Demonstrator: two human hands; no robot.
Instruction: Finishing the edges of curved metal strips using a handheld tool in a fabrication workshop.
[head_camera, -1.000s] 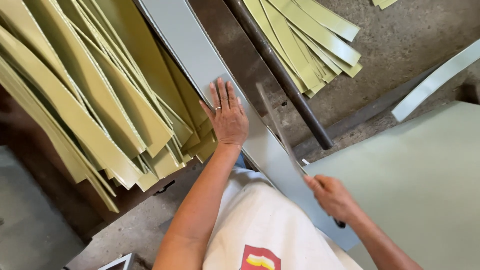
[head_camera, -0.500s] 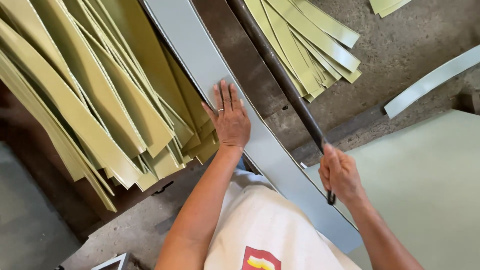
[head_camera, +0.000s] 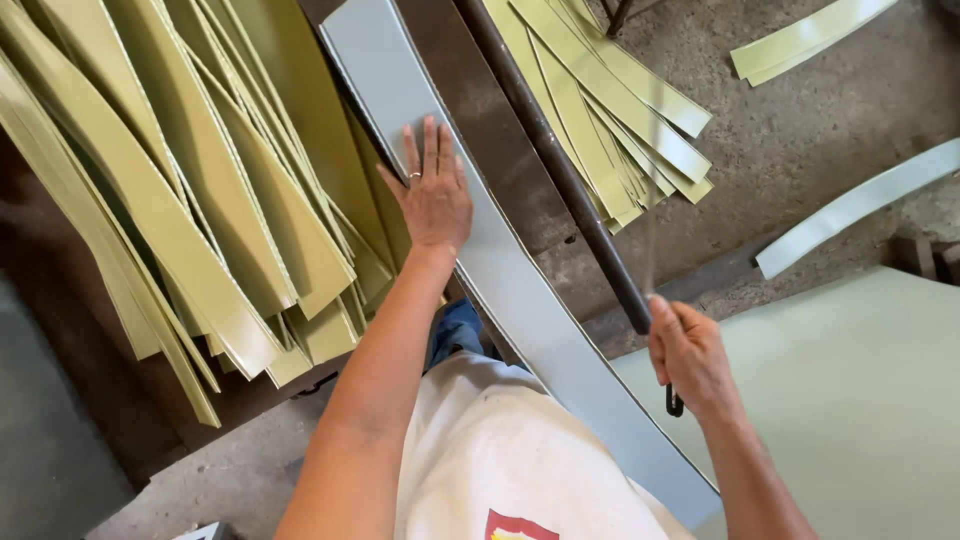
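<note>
Two hands work: left hand (head_camera: 436, 196) lies flat, fingers together, atop the grey metal strip (head_camera: 520, 290); right hand (head_camera: 688, 358) fist-grips the dark lever handle (head_camera: 560, 170), near right.

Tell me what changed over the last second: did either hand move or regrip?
The right hand moved from low beside the grey strip up to the end of the dark lever bar and closed around it. The left hand stayed flat on the strip. The stacks of green strips lie as they did.
</note>
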